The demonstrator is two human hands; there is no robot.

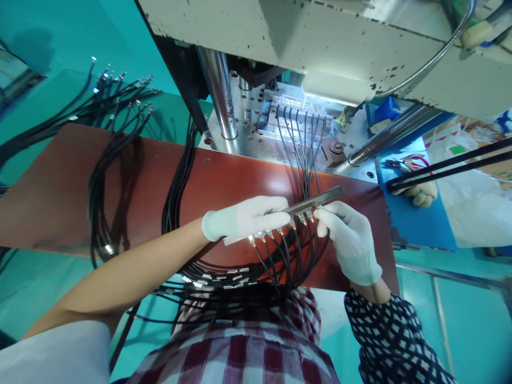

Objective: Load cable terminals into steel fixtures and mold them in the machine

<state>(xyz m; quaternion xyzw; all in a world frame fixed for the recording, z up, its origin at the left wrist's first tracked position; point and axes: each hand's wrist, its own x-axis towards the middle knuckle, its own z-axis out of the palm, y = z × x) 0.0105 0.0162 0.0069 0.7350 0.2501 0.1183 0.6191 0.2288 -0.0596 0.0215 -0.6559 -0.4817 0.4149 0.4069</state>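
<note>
My left hand (254, 217), in a white glove, is closed on a long flat metal bar (330, 197), thumb and fingers on its two sides. A row of cable connectors (293, 222) sits along the bar's near edge, their black cables (286, 253) curving down toward my lap. At the bar's right part my gloved right hand (352, 242) pinches a cable connector against the edge; its fingertips partly hide that connector. Beyond the bar, several thin black cables (306, 170) run into a metal fixture (268, 125) on the press bed.
A brown board (232, 184) lies under my hands. Bundles of black cables (178, 192) hang across it on the left. Steel press columns (220, 96) and a pale machine housing (280, 32) stand ahead. Pliers (400, 164) and a glove (424, 193) lie on the right.
</note>
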